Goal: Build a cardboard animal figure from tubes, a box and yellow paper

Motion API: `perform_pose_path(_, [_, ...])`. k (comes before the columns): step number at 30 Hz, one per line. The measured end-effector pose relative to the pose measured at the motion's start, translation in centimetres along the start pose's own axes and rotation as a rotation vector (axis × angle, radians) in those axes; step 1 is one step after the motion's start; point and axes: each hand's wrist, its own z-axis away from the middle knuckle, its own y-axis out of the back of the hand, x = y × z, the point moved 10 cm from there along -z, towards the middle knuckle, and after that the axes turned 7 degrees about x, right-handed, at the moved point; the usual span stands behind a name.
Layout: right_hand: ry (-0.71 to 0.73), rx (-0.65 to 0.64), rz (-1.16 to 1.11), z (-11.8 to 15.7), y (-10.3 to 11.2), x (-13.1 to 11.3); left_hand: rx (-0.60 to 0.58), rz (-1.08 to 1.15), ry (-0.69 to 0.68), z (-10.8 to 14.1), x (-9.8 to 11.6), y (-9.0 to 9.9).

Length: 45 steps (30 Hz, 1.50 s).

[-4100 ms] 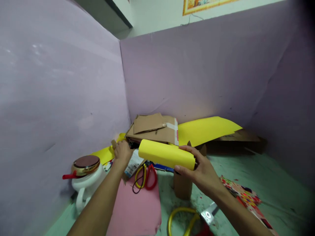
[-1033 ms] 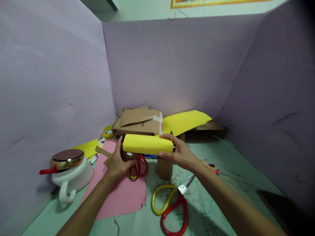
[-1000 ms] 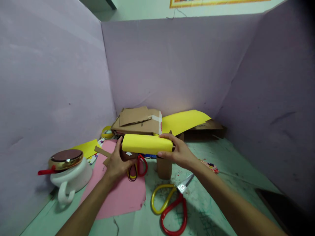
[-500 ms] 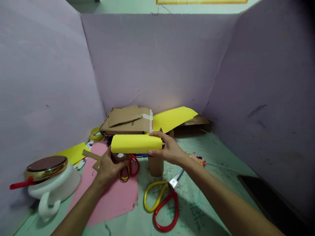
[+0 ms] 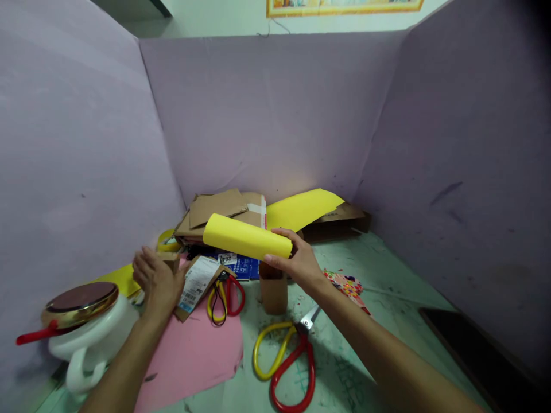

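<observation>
A rolled yellow paper tube [image 5: 245, 238] slants through the air, its left end higher. Its right end sits in the grip of my right hand [image 5: 299, 258], thumb below and fingers behind. My left hand [image 5: 159, 281] is apart from the tube, fingers stretched out, beside a folded piece of brown cardboard [image 5: 170, 261]; whether it touches that piece I cannot tell. Right of it lies a cardboard scrap with a white label [image 5: 198, 287], on pink paper [image 5: 198, 355]. Below the tube's right end stands a small brown cardboard box [image 5: 274, 292].
Large scissors [image 5: 305, 326] with red and yellow handles lie in front; smaller scissors [image 5: 226, 295] rest on the pink paper. A white mug [image 5: 92, 327] with a gold-rimmed lid [image 5: 81, 295] stands left. Flat cardboard [image 5: 219, 206] and yellow sheets [image 5: 305, 207] lie along the back wall.
My left hand has moved left, away from the tube, and its fingers have straightened. The tube has tilted, left end up, in my right hand. The labelled cardboard scrap now shows.
</observation>
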Motion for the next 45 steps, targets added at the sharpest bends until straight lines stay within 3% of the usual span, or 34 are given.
perform_pose_path(3, [0.027, 0.024, 0.008, -0.1, 0.4, -0.5, -0.001, 0.128, 0.012, 0.2, 1.3, -0.3])
perform_pose_path(9, [0.050, -0.087, 0.011, 0.1, -0.4, -1.4, -0.236, 0.598, 0.169, 2.3, 3.9, -2.3])
perform_pose_path(12, [0.091, -0.132, 0.061, 0.3, -1.0, -1.8, -0.276, 0.719, 0.252, 3.2, 4.1, -2.9])
perform_pose_path(17, [0.119, -0.218, -0.020, 0.6, -1.0, -1.5, -0.163, 0.838, 0.368, 3.0, 2.7, -3.0])
perform_pose_path(22, [-0.022, -0.278, -0.007, 1.7, -0.6, 1.4, -0.071, 0.927, 0.441, 2.7, 2.2, -2.5])
perform_pose_path(27, [0.074, -0.106, 0.060, 2.7, 0.5, 0.7, -0.101, 0.962, 0.479, 3.8, 3.2, -3.1])
perform_pose_path(31, [0.101, -0.045, 0.134, 3.4, 0.9, 0.2, -0.092, 0.968, 0.495, 4.4, 3.3, -3.0])
perform_pose_path(39, [-0.073, -0.136, 0.137, 4.5, -0.6, 4.2, -0.119, 0.976, 0.576, 5.4, 2.1, -3.5])
perform_pose_path(45, [-0.118, -0.100, -0.022, 4.2, -0.2, 4.3, -0.113, 1.018, 0.611, 5.7, 2.5, -3.5])
